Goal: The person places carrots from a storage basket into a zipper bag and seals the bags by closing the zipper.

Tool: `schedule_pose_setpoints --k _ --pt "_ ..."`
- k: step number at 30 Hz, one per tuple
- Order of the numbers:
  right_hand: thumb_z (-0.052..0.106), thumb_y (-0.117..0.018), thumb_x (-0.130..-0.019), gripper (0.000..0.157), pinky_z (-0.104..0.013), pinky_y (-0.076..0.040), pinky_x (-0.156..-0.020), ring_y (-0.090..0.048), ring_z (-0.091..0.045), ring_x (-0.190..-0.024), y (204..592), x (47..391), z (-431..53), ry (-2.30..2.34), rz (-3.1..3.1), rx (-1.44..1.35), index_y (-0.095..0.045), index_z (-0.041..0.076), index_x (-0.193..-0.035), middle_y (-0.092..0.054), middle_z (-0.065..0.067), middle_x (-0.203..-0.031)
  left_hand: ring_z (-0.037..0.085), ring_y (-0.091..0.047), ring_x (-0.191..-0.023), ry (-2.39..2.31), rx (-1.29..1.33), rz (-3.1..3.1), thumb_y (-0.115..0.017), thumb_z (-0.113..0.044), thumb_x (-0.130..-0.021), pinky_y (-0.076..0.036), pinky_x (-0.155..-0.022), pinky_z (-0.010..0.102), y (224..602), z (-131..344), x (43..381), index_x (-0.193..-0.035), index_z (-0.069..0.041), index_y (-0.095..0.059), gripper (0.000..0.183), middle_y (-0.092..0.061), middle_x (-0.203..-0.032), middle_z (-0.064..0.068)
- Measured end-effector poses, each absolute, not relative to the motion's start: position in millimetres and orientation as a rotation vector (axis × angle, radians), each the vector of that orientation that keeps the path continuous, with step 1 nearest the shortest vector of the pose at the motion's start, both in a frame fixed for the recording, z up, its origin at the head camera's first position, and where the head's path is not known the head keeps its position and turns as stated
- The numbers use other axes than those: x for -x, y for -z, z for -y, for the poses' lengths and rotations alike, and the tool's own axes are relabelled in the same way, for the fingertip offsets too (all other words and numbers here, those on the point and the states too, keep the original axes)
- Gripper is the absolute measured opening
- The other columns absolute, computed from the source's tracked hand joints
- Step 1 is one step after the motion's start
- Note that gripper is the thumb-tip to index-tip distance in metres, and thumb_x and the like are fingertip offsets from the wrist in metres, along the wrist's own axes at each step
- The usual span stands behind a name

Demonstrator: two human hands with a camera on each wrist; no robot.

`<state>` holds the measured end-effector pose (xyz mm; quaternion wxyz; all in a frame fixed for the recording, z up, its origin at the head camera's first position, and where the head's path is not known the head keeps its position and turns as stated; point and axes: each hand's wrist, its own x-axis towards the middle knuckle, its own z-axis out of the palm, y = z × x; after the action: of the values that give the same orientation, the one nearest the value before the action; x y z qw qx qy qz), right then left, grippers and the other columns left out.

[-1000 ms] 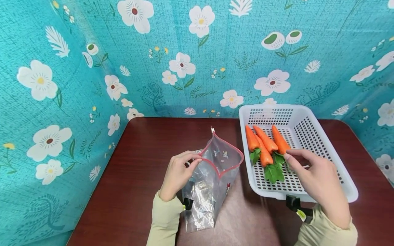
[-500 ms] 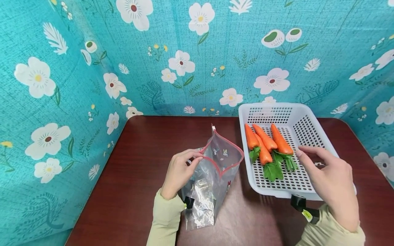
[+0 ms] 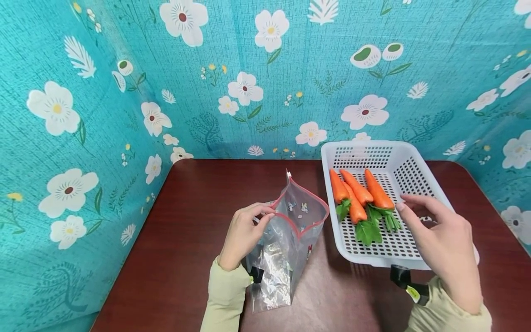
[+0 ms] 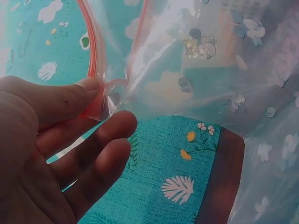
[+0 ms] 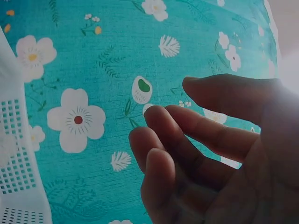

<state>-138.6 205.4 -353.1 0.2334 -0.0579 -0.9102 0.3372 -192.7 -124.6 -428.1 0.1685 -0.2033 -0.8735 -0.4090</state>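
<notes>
Between thumb and forefinger my left hand (image 3: 245, 233) pinches the red-edged rim of a clear zip bag (image 3: 274, 272), printed with small cartoon figures. The bag stands with its mouth spread wide, a white slider at its far corner. In the left wrist view the thumb presses the red zip strip (image 4: 92, 51) while the other fingers curl loosely below. My right hand (image 3: 445, 244) hovers over the right front part of a white plastic basket (image 3: 415, 203), thumb and forefinger apart and nothing between them. Several orange carrots (image 3: 378, 190) with green leafy tops lie in the basket, left of that hand.
A dark reddish-brown table (image 3: 199, 203) carries the bag and the basket. Behind and to the left hangs a turquoise flowered cloth (image 3: 249, 55), meeting the table's back edge. The basket stands close to the bag's right side.
My right hand has drawn back to the right from the carrot tops, uncovering the stems of the rightmost carrot. The left hand keeps its pinch on the bag, nearly still.
</notes>
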Motion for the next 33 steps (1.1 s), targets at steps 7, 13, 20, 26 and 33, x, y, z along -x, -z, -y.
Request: schedule_pose_setpoints --k 7,13,20,26,33 --pt "0.023 -0.065 -0.081 0.030 -0.001 -0.036 -0.053 -0.042 0.022 -0.065 334.5 145.2 -208.7 -0.863 2.523 0.026 -0.063 0.011 -0.109 -0.061 -0.008 -0.086 0.000 -0.057 -0.072 1.169 0.561 2.504 -0.065 -0.024 -0.081 -0.050 -0.060 0.019 428.0 124.7 191.5 -0.092 -0.018 -0.068 0.013 -0.066 -0.094 -0.008" --pt "0.027 -0.064 -0.082 0.033 -0.001 -0.034 -0.054 -0.040 0.021 -0.065 315.0 157.9 -213.4 -0.785 2.594 -0.047 -0.062 0.010 -0.110 -0.063 -0.012 -0.093 0.001 -0.056 -0.071 1.161 0.580 2.518 -0.065 -0.021 -0.081 -0.048 -0.060 0.016 428.1 124.9 193.9 -0.092 -0.018 -0.068 0.011 -0.066 -0.093 -0.008" --pt "0.039 -0.055 -0.085 0.041 -0.023 -0.036 -0.053 -0.054 -0.022 -0.080 297.4 185.0 -224.2 -0.714 2.731 -0.040 -0.058 0.010 -0.114 -0.062 -0.016 -0.101 0.001 -0.056 -0.071 1.150 0.605 2.511 -0.066 -0.014 -0.081 -0.049 -0.059 0.019 427.8 124.8 196.8 -0.090 -0.018 -0.068 0.011 -0.066 -0.095 -0.006" --pt "0.049 -0.046 -0.087 0.052 -0.032 -0.041 -0.054 -0.054 -0.032 -0.088 305.1 219.0 -235.5 -0.772 2.884 -0.055 -0.053 0.007 -0.118 -0.058 -0.020 -0.106 0.001 -0.057 -0.071 1.139 0.605 2.522 -0.066 -0.014 -0.080 -0.049 -0.059 0.019 429.9 125.8 194.9 -0.091 -0.018 -0.068 0.011 -0.066 -0.098 -0.003" --pt "0.052 -0.045 -0.086 0.061 -0.043 -0.046 -0.063 -0.054 -0.037 -0.091 333.4 256.8 -249.4 -0.786 3.056 -0.057 -0.048 0.001 -0.119 -0.054 -0.026 -0.110 0.001 -0.057 -0.071 1.130 0.617 2.518 -0.066 -0.015 -0.081 -0.048 -0.059 0.016 431.5 125.2 194.2 -0.090 -0.018 -0.068 0.010 -0.066 -0.097 -0.004"
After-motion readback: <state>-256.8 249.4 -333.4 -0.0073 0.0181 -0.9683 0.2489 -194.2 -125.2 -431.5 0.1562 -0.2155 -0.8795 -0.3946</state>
